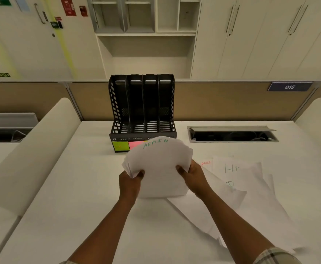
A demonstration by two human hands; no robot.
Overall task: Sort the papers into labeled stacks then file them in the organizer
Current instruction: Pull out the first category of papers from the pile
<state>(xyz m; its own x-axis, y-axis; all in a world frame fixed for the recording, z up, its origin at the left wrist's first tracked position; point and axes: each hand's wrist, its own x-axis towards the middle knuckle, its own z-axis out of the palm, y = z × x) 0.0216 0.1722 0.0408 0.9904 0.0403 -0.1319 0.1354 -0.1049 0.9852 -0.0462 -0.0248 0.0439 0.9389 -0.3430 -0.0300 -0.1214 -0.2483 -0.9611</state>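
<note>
Head view: white desk [83, 197] fills most of the frame, tan partition wall [222, 100] along its far edge. Black four-slot file organizer [142, 111] stands upright at the desk's far centre, against the partition; all four slots show bare slatted floors, no sheets inside. Its front lip carries a green sticky label [120, 145] at left and a pink sticky label [134, 145] beside it; further labels are hidden behind the held paper. Open cable tray [232, 134] is recessed in the desk right of the organizer, dark inside, contents unclear. Loose papers [251, 180] lie spread on the desk at right, overlapping; two show "H"-something lettering, one corner [205, 163] shows red letters "ANCE". Stack of papers [159, 168] with "ADMIN" in green on top is held tilted above the desk, just in front of the organizer, its lower edge near the desktop. Left hand [130, 182] grips the stack's left edge, thumb on top. Right hand [193, 177] grips the right edge, thumb on top. Plaid sleeve [275, 256] shows at bottom right.
</note>
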